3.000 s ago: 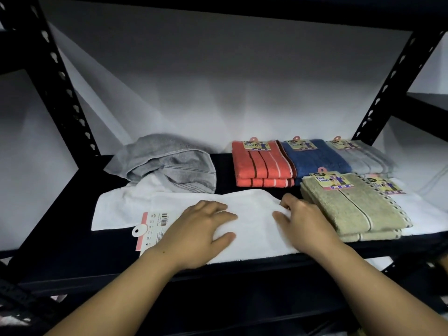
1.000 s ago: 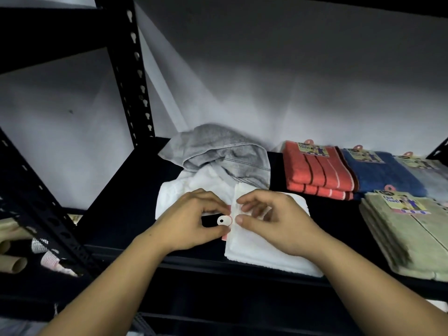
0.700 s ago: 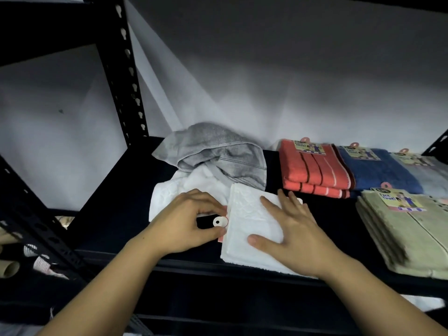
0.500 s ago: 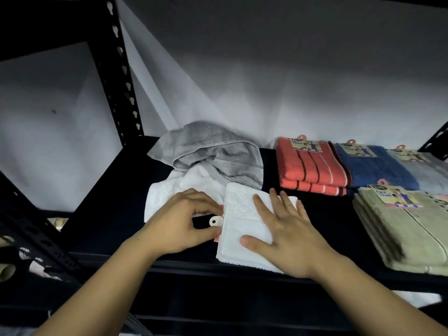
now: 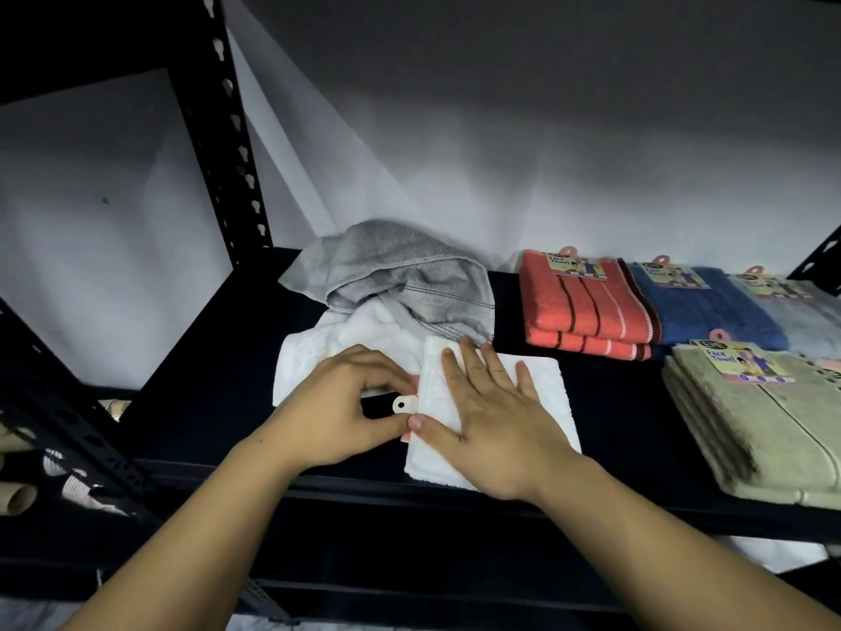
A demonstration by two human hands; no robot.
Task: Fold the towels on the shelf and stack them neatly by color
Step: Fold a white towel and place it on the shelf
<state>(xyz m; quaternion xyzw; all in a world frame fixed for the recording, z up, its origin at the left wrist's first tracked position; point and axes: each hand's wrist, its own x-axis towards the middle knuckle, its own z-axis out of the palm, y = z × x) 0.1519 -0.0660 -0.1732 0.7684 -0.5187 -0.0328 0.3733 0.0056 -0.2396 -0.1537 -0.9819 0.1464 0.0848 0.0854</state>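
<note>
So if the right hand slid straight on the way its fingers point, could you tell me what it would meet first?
Probably the crumpled grey towel: the right hand lies flat on the folded white towel, fingers aimed at the shelf's back, though depth is unclear.

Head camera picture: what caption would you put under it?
Right hand flattens a folded white towel while left hand pinches its tag.

Single head-worn wide-angle view, looking forward and down onto the black metal shelf from close range. Black perforated upright at left, white back wall ahead; forearms enter from the bottom edge.
</note>
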